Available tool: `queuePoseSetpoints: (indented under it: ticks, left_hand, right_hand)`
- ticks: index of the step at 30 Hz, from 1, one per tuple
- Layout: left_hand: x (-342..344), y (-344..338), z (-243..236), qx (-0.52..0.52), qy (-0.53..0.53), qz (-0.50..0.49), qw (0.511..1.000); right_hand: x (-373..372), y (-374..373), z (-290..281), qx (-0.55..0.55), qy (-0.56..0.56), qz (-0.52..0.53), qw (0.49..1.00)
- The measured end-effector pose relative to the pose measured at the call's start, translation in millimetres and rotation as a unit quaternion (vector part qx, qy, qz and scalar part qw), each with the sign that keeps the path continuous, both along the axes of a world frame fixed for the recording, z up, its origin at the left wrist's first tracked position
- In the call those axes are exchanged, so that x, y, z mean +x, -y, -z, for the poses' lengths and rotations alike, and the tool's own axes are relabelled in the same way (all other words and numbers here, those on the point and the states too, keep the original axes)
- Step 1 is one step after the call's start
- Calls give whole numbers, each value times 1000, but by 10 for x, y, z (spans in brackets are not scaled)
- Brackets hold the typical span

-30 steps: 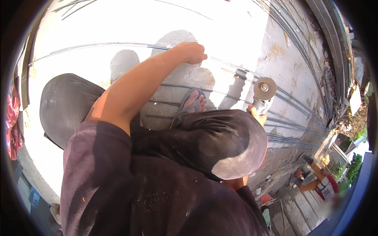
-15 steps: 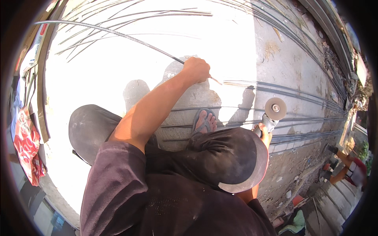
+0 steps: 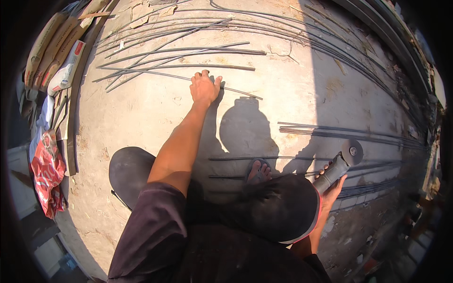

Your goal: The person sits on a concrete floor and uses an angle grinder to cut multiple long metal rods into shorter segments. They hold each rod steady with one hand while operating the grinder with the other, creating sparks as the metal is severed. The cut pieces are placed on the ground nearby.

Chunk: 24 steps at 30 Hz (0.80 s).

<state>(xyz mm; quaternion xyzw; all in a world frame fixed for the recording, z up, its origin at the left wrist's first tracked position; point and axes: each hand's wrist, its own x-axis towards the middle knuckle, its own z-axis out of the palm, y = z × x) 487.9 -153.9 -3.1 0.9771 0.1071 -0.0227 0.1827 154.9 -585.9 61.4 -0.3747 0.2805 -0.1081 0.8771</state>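
Observation:
My left hand (image 3: 205,88) reaches out over a thin ribbed steel bar (image 3: 158,73). Its fingers are spread, with the thumb apart, and the bar passes beneath them across the concrete. Whether the fingertips touch the bar is hard to tell. On the right, beside my bent knee, my right hand (image 3: 333,191) is wrapped round the body of an angle grinder (image 3: 333,173). The grinder's round disc (image 3: 352,152) points up and away from me; I cannot tell whether it is spinning.
Several more steel bars (image 3: 188,49) lie in a loose pile beyond my left hand. Bundled bars (image 3: 349,131) extend to the right, some near my sandalled foot (image 3: 259,171). Along the left edge are a long board (image 3: 71,118), paper sacks (image 3: 59,45) and a red plastic bag (image 3: 47,172).
The bar that my left hand gripped at a slant now lies near the pile, and the fingers have spread. My right hand still holds the grinder, now tilted more to the right.

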Motion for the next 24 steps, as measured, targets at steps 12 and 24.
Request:
queuePoseSetpoints:
  ticks: [12,24]
  left_hand:
    - [1298,-743,-704,75,-173,64,980]
    - [1838,-3410,-1131,62,-114,118,984]
  right_hand:
    - [94,-395,-87,61,13,-11,998]
    - [-675,74,-1167,51,-246,120,961]
